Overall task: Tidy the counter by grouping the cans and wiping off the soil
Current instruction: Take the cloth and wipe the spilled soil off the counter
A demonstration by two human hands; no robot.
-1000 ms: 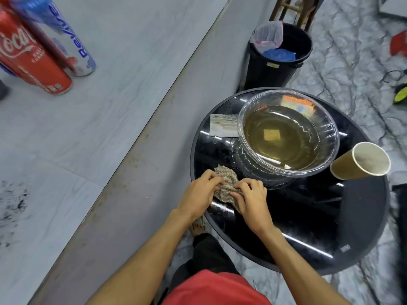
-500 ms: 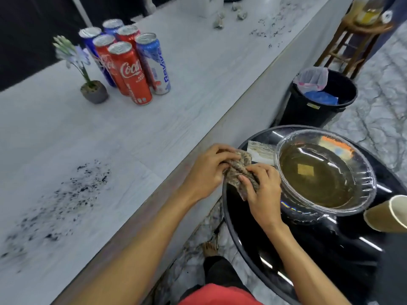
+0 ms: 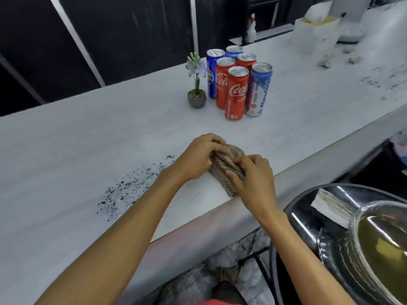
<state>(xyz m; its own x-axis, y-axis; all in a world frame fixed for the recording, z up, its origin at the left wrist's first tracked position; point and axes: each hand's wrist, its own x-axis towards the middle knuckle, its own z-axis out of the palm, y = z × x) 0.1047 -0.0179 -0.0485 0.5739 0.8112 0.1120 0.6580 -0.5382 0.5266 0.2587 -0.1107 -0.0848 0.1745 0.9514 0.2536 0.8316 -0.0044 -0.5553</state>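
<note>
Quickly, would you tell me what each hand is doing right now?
Left hand: fingers curled, gripping the cloth.
Right hand: fingers curled, gripping the same cloth.

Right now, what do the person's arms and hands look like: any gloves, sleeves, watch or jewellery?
The left hand and right hand are bare, with no gloves and no rings on the fingers that show. Both arms are uncovered down to the frame's edge, with no sleeves, watch or wristbands. A strip of red clothing shows at the bottom edge.
</note>
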